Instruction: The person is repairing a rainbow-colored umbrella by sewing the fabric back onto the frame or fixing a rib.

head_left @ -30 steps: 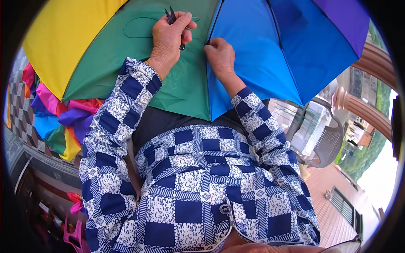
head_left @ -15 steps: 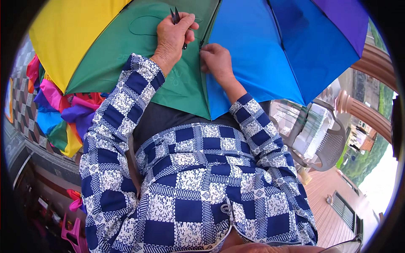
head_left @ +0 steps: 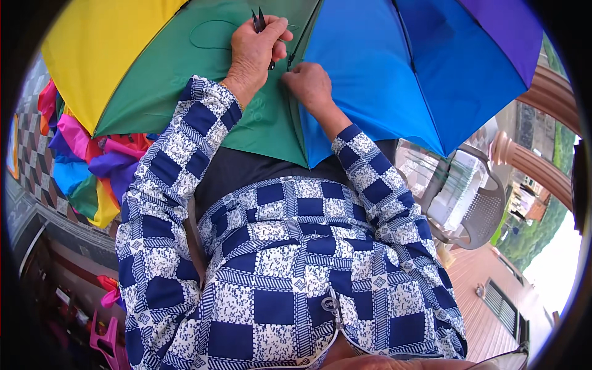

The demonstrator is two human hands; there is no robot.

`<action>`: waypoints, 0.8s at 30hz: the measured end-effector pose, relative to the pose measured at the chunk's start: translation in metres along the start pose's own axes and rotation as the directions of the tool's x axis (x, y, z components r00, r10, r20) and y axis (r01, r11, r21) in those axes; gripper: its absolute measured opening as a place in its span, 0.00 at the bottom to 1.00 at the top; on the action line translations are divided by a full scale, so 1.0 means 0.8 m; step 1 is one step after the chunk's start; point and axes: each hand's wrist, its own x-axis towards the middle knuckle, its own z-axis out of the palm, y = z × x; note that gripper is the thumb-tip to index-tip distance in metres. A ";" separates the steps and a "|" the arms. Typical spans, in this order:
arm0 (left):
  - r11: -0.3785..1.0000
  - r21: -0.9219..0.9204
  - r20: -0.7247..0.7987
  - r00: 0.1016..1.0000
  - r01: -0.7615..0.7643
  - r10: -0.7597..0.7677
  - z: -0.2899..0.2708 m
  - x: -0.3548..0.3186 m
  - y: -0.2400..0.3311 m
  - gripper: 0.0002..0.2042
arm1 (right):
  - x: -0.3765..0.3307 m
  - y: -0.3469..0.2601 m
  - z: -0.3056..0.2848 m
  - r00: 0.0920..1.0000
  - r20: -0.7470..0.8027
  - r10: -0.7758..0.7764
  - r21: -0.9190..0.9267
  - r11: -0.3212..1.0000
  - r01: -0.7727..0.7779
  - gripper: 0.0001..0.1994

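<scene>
A multicoloured umbrella canopy (head_left: 364,80) is spread over my lap, with yellow, green, blue and purple panels. My left hand (head_left: 259,52) is closed on small black thread snips (head_left: 258,22), blades pointing up, over the green panel. Beside it, a thin green thread (head_left: 191,36) lies in a loop on the fabric. My right hand (head_left: 310,86) has its fingers pinched at the seam between green and blue, just below a dark rib joint (head_left: 290,60). What those fingertips hold is hidden.
Colourful folded fabric (head_left: 102,163) is heaped on the left over a patterned floor. At the right stands a grey plastic chair (head_left: 475,209) with a white bundle (head_left: 457,188) on it. Brown railing posts (head_left: 536,163) lie beyond. A pink plastic chair (head_left: 108,342) is at lower left.
My right hand has shifted slightly left, onto the green side of the seam, its fingers more curled. My left hand, still with the snips, has barely moved.
</scene>
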 end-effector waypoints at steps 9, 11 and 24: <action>0.999 0.052 -0.023 1.000 -0.016 0.017 0.009 -0.001 0.011 0.06 | -0.002 -0.002 -0.028 0.925 0.374 0.064 0.534 0.801 -0.271 0.07; 0.998 0.060 -0.035 0.999 -0.025 0.027 0.004 -0.001 0.006 0.06 | -0.006 0.003 -0.023 0.935 0.352 0.040 0.607 0.751 -0.260 0.06; 0.979 0.187 -0.036 0.997 0.075 -0.070 -0.008 -0.011 -0.013 0.06 | -0.012 0.031 -0.028 0.935 0.306 -0.178 0.922 0.302 -0.244 0.04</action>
